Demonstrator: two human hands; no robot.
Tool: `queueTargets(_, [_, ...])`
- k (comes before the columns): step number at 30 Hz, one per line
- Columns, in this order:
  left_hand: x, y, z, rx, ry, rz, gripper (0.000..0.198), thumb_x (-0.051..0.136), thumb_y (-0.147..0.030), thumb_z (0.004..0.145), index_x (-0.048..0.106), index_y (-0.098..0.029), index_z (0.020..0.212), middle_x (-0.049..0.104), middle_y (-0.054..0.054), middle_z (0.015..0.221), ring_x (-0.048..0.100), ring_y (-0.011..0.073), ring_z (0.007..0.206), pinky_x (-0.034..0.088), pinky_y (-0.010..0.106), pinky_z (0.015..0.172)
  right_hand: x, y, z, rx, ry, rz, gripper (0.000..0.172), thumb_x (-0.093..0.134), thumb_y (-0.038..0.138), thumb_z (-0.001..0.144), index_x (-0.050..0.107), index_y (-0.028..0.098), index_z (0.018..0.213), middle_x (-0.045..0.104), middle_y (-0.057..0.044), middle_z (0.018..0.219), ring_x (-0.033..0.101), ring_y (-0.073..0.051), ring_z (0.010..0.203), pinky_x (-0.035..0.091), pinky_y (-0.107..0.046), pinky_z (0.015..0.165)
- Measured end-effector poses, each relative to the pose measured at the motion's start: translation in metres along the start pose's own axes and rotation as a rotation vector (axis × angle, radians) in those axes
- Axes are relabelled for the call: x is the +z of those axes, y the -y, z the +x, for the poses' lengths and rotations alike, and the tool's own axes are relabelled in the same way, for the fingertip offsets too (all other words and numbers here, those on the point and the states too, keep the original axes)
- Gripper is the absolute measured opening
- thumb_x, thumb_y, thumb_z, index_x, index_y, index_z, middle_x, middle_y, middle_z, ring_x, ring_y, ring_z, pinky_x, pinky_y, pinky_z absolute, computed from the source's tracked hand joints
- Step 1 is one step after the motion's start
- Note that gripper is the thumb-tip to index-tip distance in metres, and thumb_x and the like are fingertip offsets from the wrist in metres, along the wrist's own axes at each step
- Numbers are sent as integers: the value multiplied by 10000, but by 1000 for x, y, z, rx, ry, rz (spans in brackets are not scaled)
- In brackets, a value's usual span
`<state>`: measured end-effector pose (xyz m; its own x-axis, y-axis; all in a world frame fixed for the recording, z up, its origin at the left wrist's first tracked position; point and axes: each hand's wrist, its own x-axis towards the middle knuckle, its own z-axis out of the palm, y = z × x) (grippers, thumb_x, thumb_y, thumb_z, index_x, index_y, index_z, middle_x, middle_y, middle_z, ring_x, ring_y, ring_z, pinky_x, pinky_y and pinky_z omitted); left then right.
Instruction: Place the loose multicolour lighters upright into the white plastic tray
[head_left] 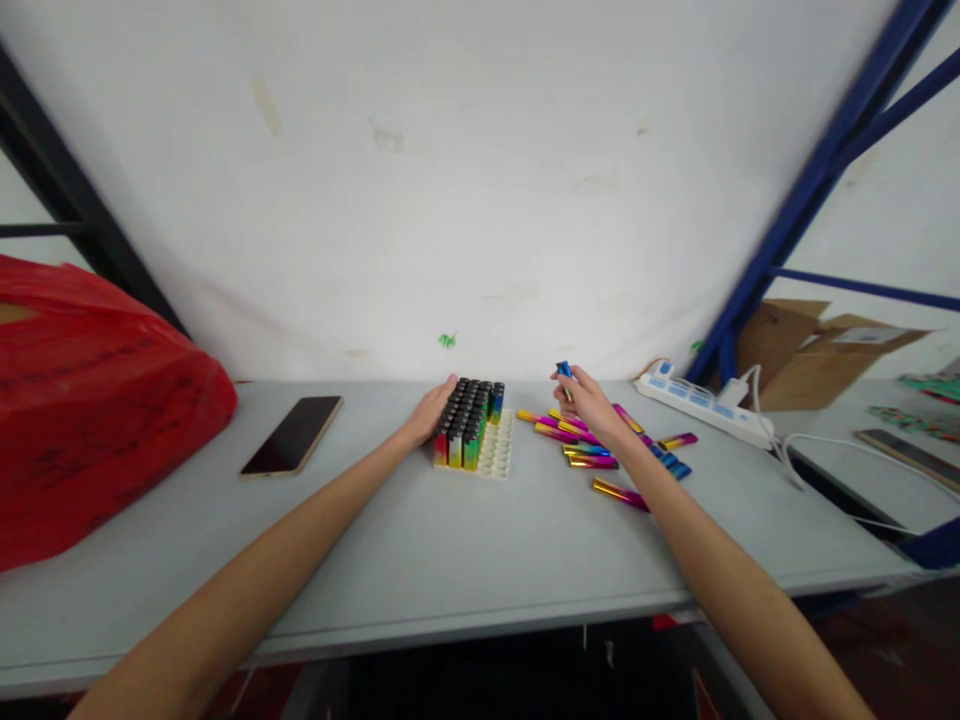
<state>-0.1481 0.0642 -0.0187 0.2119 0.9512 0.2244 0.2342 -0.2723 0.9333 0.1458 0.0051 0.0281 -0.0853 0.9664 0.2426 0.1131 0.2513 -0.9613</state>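
In the head view, my left hand rests against the left side of a block of lighters, its visible fingers stretched out along them. The lighters stand upright in several rows, with black tops and shiny red, yellow, green and blue bodies. They fill the left part of a white tray; its right part shows bare round sockets. My right hand is closed in a pinch on a shiny blue lighter, raised above the table right of the tray. Loose purple-and-yellow and blue metallic lighters lie scattered below that hand.
A phone lies to the left, beside a large red plastic bag. At the right rear are a white power strip with cables and an open cardboard box. A white wall and blue metal frame bound the grey table.
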Motion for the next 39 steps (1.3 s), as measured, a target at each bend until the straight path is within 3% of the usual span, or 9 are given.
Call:
queueTargets(2, [0,-1,0,7,-3,2,780,398,-856,817,716,-149,905,780,95,998,659,292,1048,462,378,997,15,4,-6,-1,32,14,440,539,663,868,497,226,877,338,105,562,245,-65,418,219,-198,412])
queueTargets(6, [0,-2,-1,36,18,0,777,387,-843,832,719,-147,926,781,92,995,658,290,1056,453,378,1014,39,6,-17,-101,-39,-207,567,469,739,877,430,215,664,345,65,539,315,-92,482,262,-233,460])
queueTargets(14, [-1,2,1,33,10,39,773,355,-824,862,712,-140,918,775,95,997,661,282,1021,464,379,990,61,-3,-27,-176,-176,-516,502,448,585,878,372,212,550,316,40,542,333,-114,555,211,-268,541])
queueTargets(22, [0,3,2,43,34,11,808,351,-845,842,724,-137,955,775,99,1014,657,285,1035,463,387,995,61,-6,-25,-176,-174,-571,452,431,522,904,396,210,579,365,43,551,380,-119,564,235,-260,558])
queueTargets(26, [-1,3,3,31,29,44,830,338,-860,833,715,-131,959,773,108,1032,651,289,1052,460,381,999,58,0,-28,-204,-67,-564,414,399,559,978,508,208,788,496,45,627,475,-138,616,315,-248,596])
queueTargets(29, [-1,2,3,23,20,64,828,327,-861,836,707,-132,937,773,109,1014,654,291,1033,460,385,993,55,4,-29,-309,21,-636,358,357,501,1026,524,210,900,589,7,741,547,-157,711,382,-255,665])
queueTargets(33, [-1,2,2,28,16,50,802,336,-852,839,704,-144,919,774,101,1007,656,289,1026,471,381,977,51,5,-26,-493,23,-860,406,399,511,1025,538,204,800,628,-53,850,561,-180,809,396,-274,744])
queueTargets(36, [0,1,2,25,13,40,789,344,-848,841,703,-149,896,774,101,1005,657,289,1033,474,377,969,52,4,-24,-422,41,-888,428,404,526,1027,541,207,776,613,-8,708,534,-151,648,362,-257,646])
queueTargets(39, [0,0,1,24,21,23,795,355,-855,830,705,-147,917,774,102,1014,659,289,1037,482,374,960,56,1,-21,-360,35,-828,390,429,486,1033,559,201,800,667,-9,715,579,-145,648,367,-244,640])
